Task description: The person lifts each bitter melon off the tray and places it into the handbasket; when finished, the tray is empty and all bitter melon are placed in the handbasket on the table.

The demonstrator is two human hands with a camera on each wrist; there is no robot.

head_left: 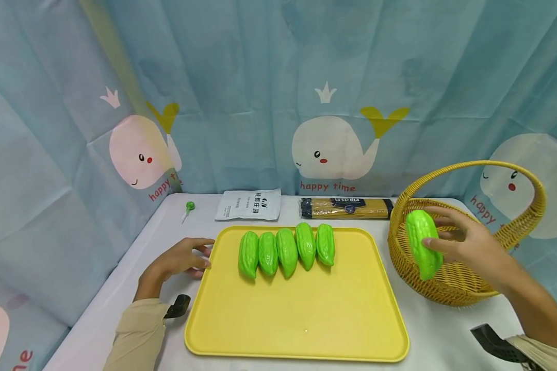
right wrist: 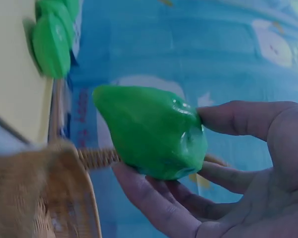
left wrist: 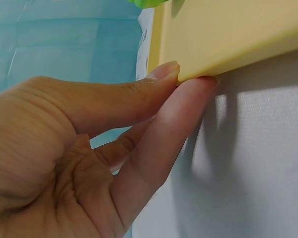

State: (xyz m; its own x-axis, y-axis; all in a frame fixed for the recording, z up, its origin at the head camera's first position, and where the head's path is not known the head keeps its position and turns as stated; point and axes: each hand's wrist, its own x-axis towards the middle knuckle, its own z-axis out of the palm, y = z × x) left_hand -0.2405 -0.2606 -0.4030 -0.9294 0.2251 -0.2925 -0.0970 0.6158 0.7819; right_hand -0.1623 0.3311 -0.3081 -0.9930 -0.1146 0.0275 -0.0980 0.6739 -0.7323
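Broadly, scene: everything is placed against the yellow tray [head_left: 297, 314], which lies flat on the white counter [head_left: 120, 288] before a whale-print curtain [head_left: 278, 93].
Counter: it carries the tray in the middle and reaches past it on all sides.
Tray: five green toy gourds [head_left: 286, 249] lie in a row, touching one another, along its far part; the near part is bare.
Basket: a woven basket [head_left: 450, 281] with a hoop handle stands just right of the tray, apart from its rim.
Packets: a long noodle packet [head_left: 346, 207] and a white pouch [head_left: 249, 204] lie beyond the tray's far edge; a small green lollipop [head_left: 190, 206] lies beyond its far left corner.
Right hand: the right hand [head_left: 466, 242] grips a sixth gourd [head_left: 423, 243], fingers wrapped behind and thumb on the front, held above the basket's near-left rim, to the right of the tray.
Left hand: the left hand [head_left: 182, 257] pinches the tray's left edge between thumb and forefinger, as the left wrist view shows.
Risk, grip: I judge the glossy gourd could slip, since it hangs tilted and is held only round its upper part.
Risk, basket: a low carry toward the tray might clip the rim or handle and shove the basket.
Risk, row: a careless landing could roll the neighbouring gourds out of line.
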